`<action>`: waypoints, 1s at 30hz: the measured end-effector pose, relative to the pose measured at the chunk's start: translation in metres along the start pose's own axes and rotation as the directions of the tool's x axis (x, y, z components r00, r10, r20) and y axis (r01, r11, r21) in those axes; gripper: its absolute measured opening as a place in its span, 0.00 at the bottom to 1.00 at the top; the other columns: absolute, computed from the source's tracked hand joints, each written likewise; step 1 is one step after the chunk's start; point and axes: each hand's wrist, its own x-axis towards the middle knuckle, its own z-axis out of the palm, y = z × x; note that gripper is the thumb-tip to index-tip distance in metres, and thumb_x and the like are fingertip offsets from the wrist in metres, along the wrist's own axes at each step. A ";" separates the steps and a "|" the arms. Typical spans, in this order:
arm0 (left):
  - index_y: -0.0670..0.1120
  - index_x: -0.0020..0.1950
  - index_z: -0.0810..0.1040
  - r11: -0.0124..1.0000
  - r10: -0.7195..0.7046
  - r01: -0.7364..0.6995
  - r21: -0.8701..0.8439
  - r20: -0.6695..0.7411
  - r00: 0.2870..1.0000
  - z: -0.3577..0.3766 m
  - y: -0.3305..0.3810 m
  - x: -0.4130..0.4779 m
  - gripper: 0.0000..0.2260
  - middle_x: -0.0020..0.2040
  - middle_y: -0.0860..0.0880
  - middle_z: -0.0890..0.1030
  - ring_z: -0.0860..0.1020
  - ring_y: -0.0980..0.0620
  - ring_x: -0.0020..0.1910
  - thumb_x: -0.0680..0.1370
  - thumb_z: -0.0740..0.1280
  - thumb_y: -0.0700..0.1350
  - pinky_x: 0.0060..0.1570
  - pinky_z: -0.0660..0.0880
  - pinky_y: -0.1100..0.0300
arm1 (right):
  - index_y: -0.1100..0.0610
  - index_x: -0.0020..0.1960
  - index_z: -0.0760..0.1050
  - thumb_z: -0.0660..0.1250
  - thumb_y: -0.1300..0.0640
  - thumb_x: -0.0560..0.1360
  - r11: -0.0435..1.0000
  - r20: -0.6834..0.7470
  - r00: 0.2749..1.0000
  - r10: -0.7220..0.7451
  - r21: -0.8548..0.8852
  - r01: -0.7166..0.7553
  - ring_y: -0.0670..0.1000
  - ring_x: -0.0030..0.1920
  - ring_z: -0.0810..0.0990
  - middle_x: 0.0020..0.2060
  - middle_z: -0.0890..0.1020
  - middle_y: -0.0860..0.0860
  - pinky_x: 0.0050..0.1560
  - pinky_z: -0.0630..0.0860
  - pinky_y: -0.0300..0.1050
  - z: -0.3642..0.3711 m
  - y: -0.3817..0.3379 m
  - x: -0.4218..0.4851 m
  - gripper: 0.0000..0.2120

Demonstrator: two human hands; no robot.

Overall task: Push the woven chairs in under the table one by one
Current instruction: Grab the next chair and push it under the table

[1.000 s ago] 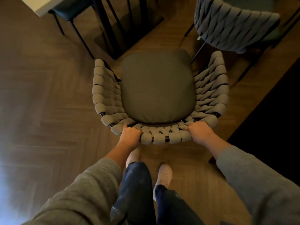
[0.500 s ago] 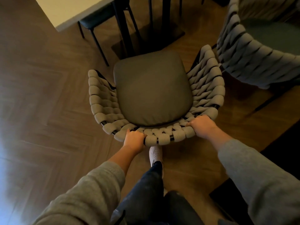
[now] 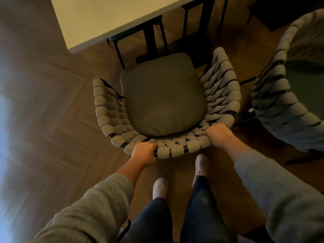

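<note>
Head view: the left hand (image 3: 144, 152) and right hand (image 3: 217, 135), both hands gripping the back rim of the woven chair (image 3: 163, 102), have pushed it closer to the desk (image 3: 105, 20) ahead, its seat not yet under.

Second woven chair (image 3: 277, 106) partly beyond the right edge, table (image 3: 108, 20) probably mostly beyond the top.

A dining room: pale table (image 3: 108, 20), woven chairs (image 3: 222, 88), herringbone floor (image 3: 52, 120).

Grey sleeves (image 3: 98, 207), dark trousers (image 3: 201, 221), pale shoes (image 3: 160, 188)
Sleeves at 7 and 4 o'clock leave left hand (image 3: 144, 152) and right hand (image 3: 219, 135) bare; shoe toes perforated, 6 o'clock.
</note>
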 end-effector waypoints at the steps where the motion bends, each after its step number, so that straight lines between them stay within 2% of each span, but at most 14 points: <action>1: 0.52 0.62 0.76 1.000 -0.029 0.029 -0.005 0.003 1.000 -0.006 0.004 0.009 0.14 0.52 0.51 0.82 0.78 0.52 0.48 0.78 0.64 0.51 0.47 0.68 0.61 | 0.43 0.69 0.70 0.61 0.56 0.79 1.000 0.001 1.000 -0.011 -0.017 0.011 0.53 0.61 0.76 0.60 0.79 0.50 0.61 0.72 0.52 -0.006 0.012 0.009 0.19; 3: 0.53 0.67 0.73 0.998 -0.058 0.059 -0.023 0.039 0.998 -0.019 0.010 0.027 0.18 0.57 0.51 0.80 0.77 0.51 0.55 0.77 0.64 0.52 0.59 0.67 0.55 | 0.43 0.69 0.70 0.61 0.57 0.79 0.999 0.001 0.999 -0.034 -0.039 0.034 0.53 0.59 0.77 0.59 0.79 0.50 0.60 0.74 0.52 -0.016 0.033 0.026 0.20; 5: 0.54 0.73 0.67 0.998 -0.049 0.054 -0.038 0.122 0.991 -0.032 0.012 0.039 0.26 0.65 0.51 0.76 0.73 0.50 0.65 0.76 0.66 0.56 0.71 0.58 0.44 | 0.43 0.68 0.71 0.62 0.57 0.79 0.997 0.008 0.998 -0.057 -0.053 0.057 0.54 0.58 0.77 0.58 0.79 0.50 0.58 0.75 0.53 -0.024 0.051 0.040 0.20; 6: 0.54 0.75 0.64 0.999 -0.047 0.050 -0.016 0.168 0.985 -0.039 0.008 0.043 0.30 0.68 0.51 0.74 0.70 0.49 0.68 0.75 0.67 0.58 0.72 0.53 0.40 | 0.43 0.68 0.71 0.62 0.57 0.79 0.996 0.012 0.998 -0.067 -0.064 0.067 0.54 0.58 0.77 0.58 0.79 0.50 0.58 0.75 0.53 -0.027 0.058 0.044 0.19; 9: 0.55 0.77 0.59 0.989 -0.107 0.078 0.123 0.247 0.963 -0.053 -0.010 0.052 0.32 0.73 0.51 0.68 0.65 0.47 0.73 0.75 0.67 0.58 0.73 0.49 0.37 | 0.45 0.65 0.74 0.61 0.57 0.79 0.992 0.004 0.995 -0.103 -0.079 0.103 0.53 0.56 0.78 0.56 0.80 0.50 0.56 0.76 0.52 -0.034 0.079 0.056 0.16; 13: 0.57 0.76 0.60 0.972 -0.197 0.152 0.178 0.268 0.943 -0.058 -0.009 0.057 0.24 0.74 0.51 0.66 0.63 0.46 0.74 0.80 0.61 0.50 0.73 0.47 0.36 | 0.48 0.64 0.75 0.60 0.59 0.79 0.982 0.035 0.987 -0.157 -0.096 0.160 0.53 0.54 0.78 0.54 0.79 0.52 0.53 0.76 0.50 -0.035 0.088 0.060 0.16; 16: 0.62 0.75 0.61 0.963 -0.182 0.124 0.241 0.235 0.955 -0.061 -0.003 0.058 0.22 0.76 0.53 0.63 0.60 0.45 0.75 0.81 0.59 0.51 0.72 0.47 0.36 | 0.50 0.64 0.74 0.60 0.60 0.79 0.973 0.044 0.980 -0.193 -0.116 0.197 0.53 0.53 0.78 0.53 0.79 0.53 0.48 0.74 0.47 -0.039 0.091 0.063 0.16; 19: 0.63 0.73 0.64 0.970 -0.162 0.119 0.211 0.203 0.966 -0.063 -0.008 0.052 0.20 0.75 0.56 0.64 0.60 0.47 0.75 0.81 0.58 0.53 0.72 0.49 0.40 | 0.52 0.62 0.75 0.60 0.60 0.79 0.969 0.060 0.975 -0.212 -0.115 0.217 0.54 0.54 0.78 0.54 0.79 0.53 0.49 0.74 0.48 -0.047 0.090 0.064 0.13; 22: 0.63 0.72 0.66 0.975 -0.153 0.117 0.190 0.186 0.971 -0.071 -0.009 0.052 0.19 0.74 0.57 0.66 0.61 0.49 0.75 0.81 0.58 0.53 0.73 0.50 0.43 | 0.50 0.63 0.75 0.61 0.58 0.79 0.964 0.064 0.970 -0.236 -0.107 0.242 0.54 0.55 0.79 0.54 0.80 0.52 0.53 0.77 0.49 -0.059 0.092 0.064 0.14; 27: 0.62 0.69 0.70 0.977 -0.158 0.132 0.164 0.153 0.976 -0.086 -0.011 0.058 0.17 0.69 0.57 0.72 0.67 0.51 0.71 0.80 0.59 0.52 0.73 0.51 0.42 | 0.48 0.65 0.73 0.60 0.57 0.79 0.957 0.062 0.962 -0.267 -0.100 0.272 0.53 0.56 0.79 0.57 0.79 0.51 0.55 0.77 0.49 -0.076 0.108 0.069 0.16; 30: 0.61 0.69 0.71 0.979 -0.154 0.132 0.157 0.137 0.979 -0.090 -0.007 0.055 0.16 0.69 0.57 0.72 0.67 0.51 0.71 0.81 0.59 0.52 0.73 0.51 0.44 | 0.49 0.65 0.73 0.60 0.57 0.80 0.951 0.064 0.959 -0.276 -0.128 0.282 0.53 0.55 0.79 0.56 0.79 0.51 0.53 0.77 0.49 -0.082 0.108 0.068 0.15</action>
